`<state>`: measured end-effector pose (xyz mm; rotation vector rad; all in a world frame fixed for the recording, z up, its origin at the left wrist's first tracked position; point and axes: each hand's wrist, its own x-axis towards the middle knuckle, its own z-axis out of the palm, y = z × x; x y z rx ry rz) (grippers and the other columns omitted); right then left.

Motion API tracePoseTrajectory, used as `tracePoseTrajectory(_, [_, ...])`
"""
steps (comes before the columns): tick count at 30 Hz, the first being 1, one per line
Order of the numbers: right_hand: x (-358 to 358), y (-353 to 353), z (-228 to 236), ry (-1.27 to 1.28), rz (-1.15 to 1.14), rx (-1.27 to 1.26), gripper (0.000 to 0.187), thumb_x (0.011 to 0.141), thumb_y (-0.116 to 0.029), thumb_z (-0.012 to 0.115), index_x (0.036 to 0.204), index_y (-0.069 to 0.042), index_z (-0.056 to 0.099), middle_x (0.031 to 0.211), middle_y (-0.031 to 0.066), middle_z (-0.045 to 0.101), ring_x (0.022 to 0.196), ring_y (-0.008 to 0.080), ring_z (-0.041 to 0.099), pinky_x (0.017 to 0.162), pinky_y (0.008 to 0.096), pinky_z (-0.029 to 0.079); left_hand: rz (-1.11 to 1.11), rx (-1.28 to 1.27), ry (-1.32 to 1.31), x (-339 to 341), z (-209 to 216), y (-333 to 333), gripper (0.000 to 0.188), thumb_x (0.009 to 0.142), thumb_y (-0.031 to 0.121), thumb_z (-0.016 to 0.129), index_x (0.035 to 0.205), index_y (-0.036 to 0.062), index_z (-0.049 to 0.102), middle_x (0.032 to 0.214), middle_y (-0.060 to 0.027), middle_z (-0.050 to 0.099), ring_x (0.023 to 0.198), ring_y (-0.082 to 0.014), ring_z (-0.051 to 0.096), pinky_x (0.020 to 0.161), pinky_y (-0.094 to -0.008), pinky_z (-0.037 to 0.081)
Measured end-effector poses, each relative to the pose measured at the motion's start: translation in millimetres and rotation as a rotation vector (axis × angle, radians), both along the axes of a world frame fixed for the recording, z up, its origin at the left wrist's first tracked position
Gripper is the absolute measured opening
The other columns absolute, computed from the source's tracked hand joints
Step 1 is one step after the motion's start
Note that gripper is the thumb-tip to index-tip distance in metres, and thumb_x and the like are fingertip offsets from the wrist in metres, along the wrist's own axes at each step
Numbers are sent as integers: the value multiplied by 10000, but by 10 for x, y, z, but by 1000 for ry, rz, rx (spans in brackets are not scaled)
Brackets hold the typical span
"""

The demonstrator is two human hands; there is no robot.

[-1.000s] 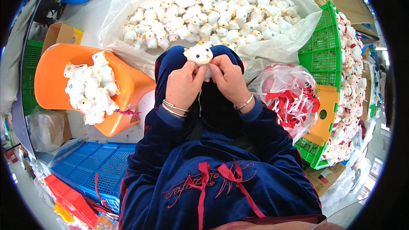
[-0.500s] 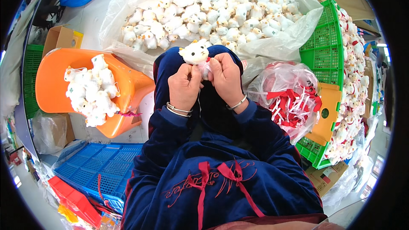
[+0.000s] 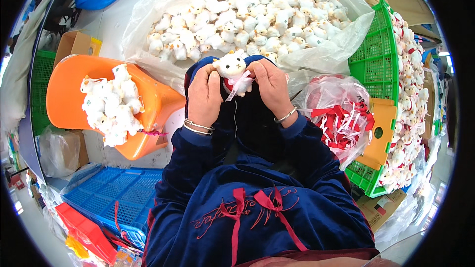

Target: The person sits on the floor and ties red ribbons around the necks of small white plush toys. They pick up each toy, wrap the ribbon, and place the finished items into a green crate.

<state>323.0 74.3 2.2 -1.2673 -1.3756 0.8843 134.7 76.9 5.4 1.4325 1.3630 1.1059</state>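
Note:
Over my knees a small white plush toy animal is held upright, with orange ears and dark eyes. Round its neck goes a red and pale pink ribbon, one pale end hanging down its front. My left hand is closed on the toy's left side, thumb and fingers at its neck. On the other side my right hand is closed in a pinch beside the neck, at the ribbon; the exact grip is partly hidden behind its fingers.
Ahead lies a clear plastic sheet heaped with white plush toys. At left, an orange stool bears several more. To the right are a bag of red and white ribbons and a green crate beside ribboned toys. A blue crate stands lower left.
My hands have moved slightly apart, each to one side of the toy. The toy has shifted a little right and nearer, and its red body ribbon and pale hanging end now show.

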Motion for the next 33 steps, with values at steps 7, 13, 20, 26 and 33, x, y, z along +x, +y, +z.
tracePoseTrajectory(7, [48,-23,-32,26,95,-49,177,1027,-152,592,960,1,652,804,39,610,684,136,559,635,284,460,-165,-173,-11,101,101,75,438,933,271,722,1191,-58,591,867,-138,718,624,-164,693,587,-291,534])
tracePoseTrajectory(13, [19,-53,-74,-59,89,-22,127,986,-113,641,919,-7,619,776,65,588,656,164,559,609,304,452,-180,-225,-6,146,92,92,434,902,228,752,1177,-63,584,888,-150,733,662,-203,732,580,-301,566])
tracePoseTrajectory(20, [-42,-27,-122,-71,28,-25,132,981,-117,654,919,-4,624,759,70,588,649,155,557,604,296,447,-188,-246,-75,133,95,113,476,870,225,779,1174,-68,558,935,-190,725,694,-254,737,604,-331,575])
tracePoseTrajectory(26, [4,-27,-153,155,48,-74,132,995,-128,654,971,1,638,812,29,618,707,70,552,621,237,444,-278,69,227,58,-42,112,661,784,288,850,1214,-84,512,1003,-242,704,931,-423,706,800,-432,568])
tracePoseTrajectory(33, [-11,-236,462,-161,-71,213,89,892,-3,685,972,-21,653,951,81,601,700,156,560,625,279,458,-263,-132,-265,44,172,2,584,811,159,822,1272,-28,516,1145,-119,677,992,-147,686,850,-300,565])
